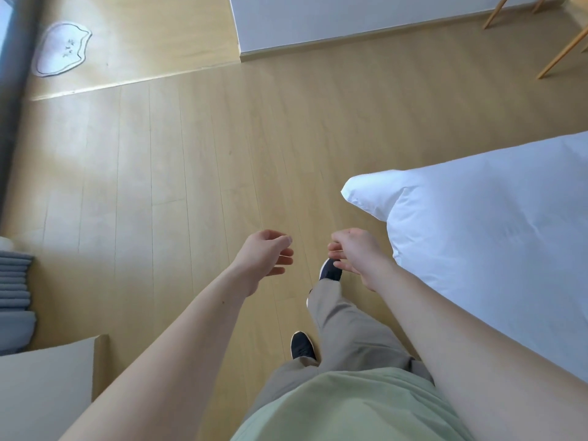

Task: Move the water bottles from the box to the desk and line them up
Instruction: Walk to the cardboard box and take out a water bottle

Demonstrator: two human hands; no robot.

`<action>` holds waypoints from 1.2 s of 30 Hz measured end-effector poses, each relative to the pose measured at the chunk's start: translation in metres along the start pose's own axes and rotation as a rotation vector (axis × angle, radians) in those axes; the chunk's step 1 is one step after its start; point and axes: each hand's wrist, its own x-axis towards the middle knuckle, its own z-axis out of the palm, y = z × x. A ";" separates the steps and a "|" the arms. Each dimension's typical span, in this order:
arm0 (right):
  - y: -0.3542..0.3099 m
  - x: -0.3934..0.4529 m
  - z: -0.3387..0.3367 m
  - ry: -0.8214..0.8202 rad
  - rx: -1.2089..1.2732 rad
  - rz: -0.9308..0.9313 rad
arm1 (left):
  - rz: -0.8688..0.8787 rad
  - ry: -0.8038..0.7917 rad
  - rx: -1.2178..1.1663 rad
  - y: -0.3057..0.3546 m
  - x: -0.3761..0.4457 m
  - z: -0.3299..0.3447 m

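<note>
Left hand (265, 254) and right hand (353, 249) hang over light wooden plank floor (191, 154), fingers loosely curled, holding nothing, probably because no bottle is in view.

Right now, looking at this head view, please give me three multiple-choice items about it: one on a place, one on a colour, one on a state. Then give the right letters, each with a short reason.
1. Where does the white bedding lie?
A. On the person's right
B. On the person's left
C. Straight ahead by the wall

2. What colour are the shoes?
A. Red with no trim
B. Dark with white edges
C. All yellow

3. What do the left hand and right hand hold?
A. One bottle each
B. One box together
C. Nothing

Answers:
1. A: the bedding fills the right side of the view, beside the right arm.
2. B: both shoes on the wooden floor look dark, with pale rims.
3. C: both hands hang over the floor with loosely curled fingers, and no bottle or box shows anywhere.
</note>
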 end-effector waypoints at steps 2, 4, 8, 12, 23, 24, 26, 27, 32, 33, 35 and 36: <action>-0.023 0.024 0.000 0.000 0.004 -0.019 | 0.028 0.001 -0.007 0.024 0.021 0.000; -0.049 0.051 -0.001 -0.009 0.011 -0.029 | 0.041 0.005 0.014 0.051 0.045 0.001; -0.107 0.106 -0.010 -0.037 0.032 -0.032 | 0.035 0.015 0.053 0.106 0.094 -0.001; -0.161 0.150 -0.026 -0.059 0.055 -0.015 | 0.007 0.006 0.102 0.157 0.140 0.004; -0.271 0.245 -0.080 -0.003 0.121 -0.003 | 0.016 -0.033 0.139 0.281 0.249 0.028; -0.278 0.253 -0.083 0.002 0.133 0.004 | 0.011 -0.039 0.142 0.290 0.259 0.031; -0.292 0.271 -0.090 0.014 0.159 0.015 | 0.001 -0.060 0.145 0.309 0.281 0.036; -0.300 0.281 -0.093 0.021 0.173 0.019 | -0.002 -0.073 0.151 0.320 0.293 0.040; -0.349 0.336 -0.110 0.100 0.233 0.031 | 0.012 -0.142 0.194 0.384 0.356 0.052; -0.360 0.347 -0.113 0.117 0.241 0.037 | 0.014 -0.154 0.199 0.399 0.368 0.054; -0.383 0.368 -0.118 0.142 0.250 0.053 | 0.015 -0.178 0.213 0.428 0.392 0.055; -0.395 0.378 -0.119 0.152 0.253 0.060 | 0.015 -0.189 0.221 0.443 0.403 0.056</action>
